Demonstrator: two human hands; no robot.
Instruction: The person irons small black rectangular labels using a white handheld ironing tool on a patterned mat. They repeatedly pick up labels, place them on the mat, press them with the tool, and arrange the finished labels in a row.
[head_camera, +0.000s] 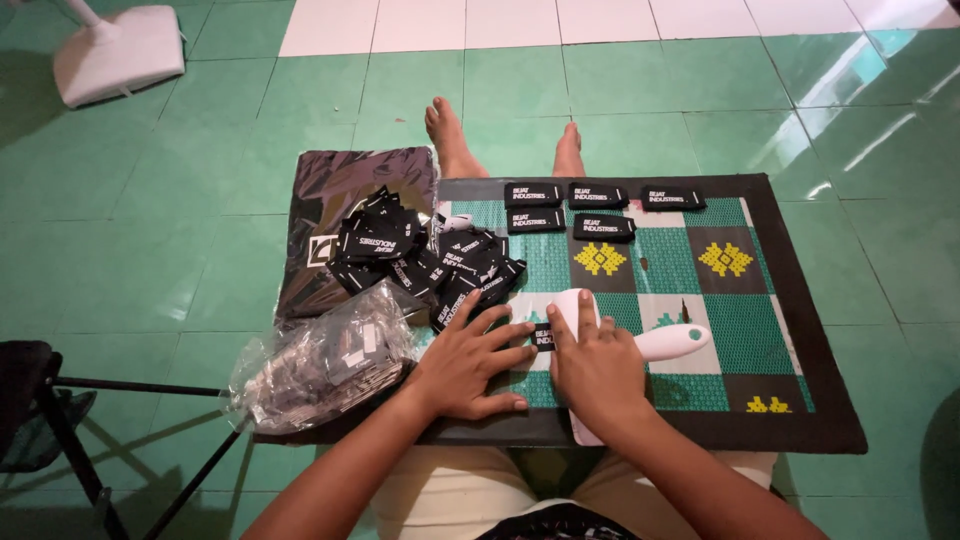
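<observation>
My left hand lies flat with fingers spread on a small black woven label, holding it down on the patterned mat. My right hand presses on a white handled tool that lies across the mat next to that label; part of the tool is hidden under the hand. A heap of black labels sits just beyond my left hand. Several more black labels lie in two rows at the mat's far edge.
A clear plastic bag of small items sits left of my left hand. A dark plastic packet lies under the label heap. My bare feet show beyond the mat. A white fan base stands far left; a black stand near left.
</observation>
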